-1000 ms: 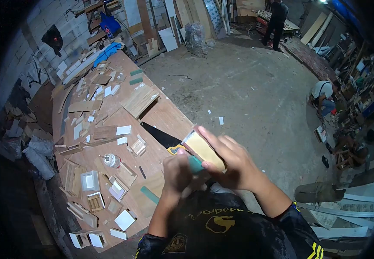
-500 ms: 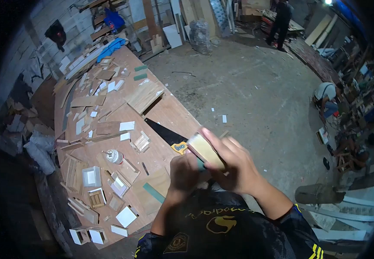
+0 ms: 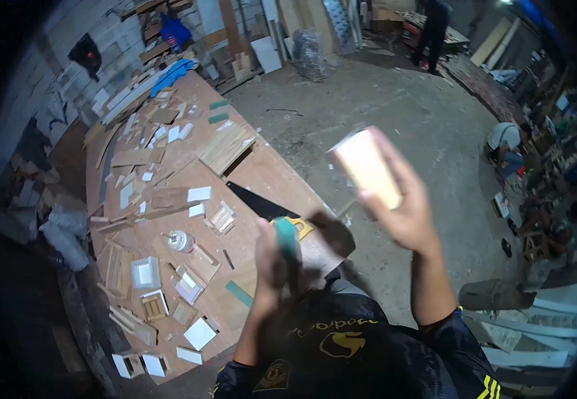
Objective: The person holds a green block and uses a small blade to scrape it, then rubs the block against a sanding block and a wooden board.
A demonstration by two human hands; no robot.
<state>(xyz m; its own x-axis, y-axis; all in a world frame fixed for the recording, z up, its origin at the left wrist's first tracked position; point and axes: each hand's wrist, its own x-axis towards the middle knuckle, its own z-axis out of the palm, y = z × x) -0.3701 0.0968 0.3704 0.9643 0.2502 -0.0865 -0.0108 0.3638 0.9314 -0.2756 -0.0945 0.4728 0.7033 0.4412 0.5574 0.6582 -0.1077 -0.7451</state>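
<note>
My right hand (image 3: pixel 409 211) is raised over the floor side of the table, its fingers wrapped round a small pale wooden box (image 3: pixel 373 169) that is tilted and partly blurred. Closer to my body, my left hand (image 3: pixel 268 258) is closed on a piece of green sandpaper (image 3: pixel 287 238), smeared by motion. The two hands are well apart. Just beyond my left hand a handsaw (image 3: pixel 256 201) lies on the table, its yellow grip partly covered by the sandpaper. A flat green strip (image 3: pixel 238 293) rests on a board to the left of my wrist.
The wooden worktable (image 3: pixel 276 174) carries a larger wooden box (image 3: pixel 227 151), a glue bottle (image 3: pixel 181 241), a translucent tray (image 3: pixel 145 272) and several small box parts. A person (image 3: pixel 503 141) crouches at the right. Another person (image 3: pixel 433 33) stands at the back.
My hands have separated. The right hand has lifted the wooden box up and away to the right, while the left keeps the green sandpaper near the saw's grip.
</note>
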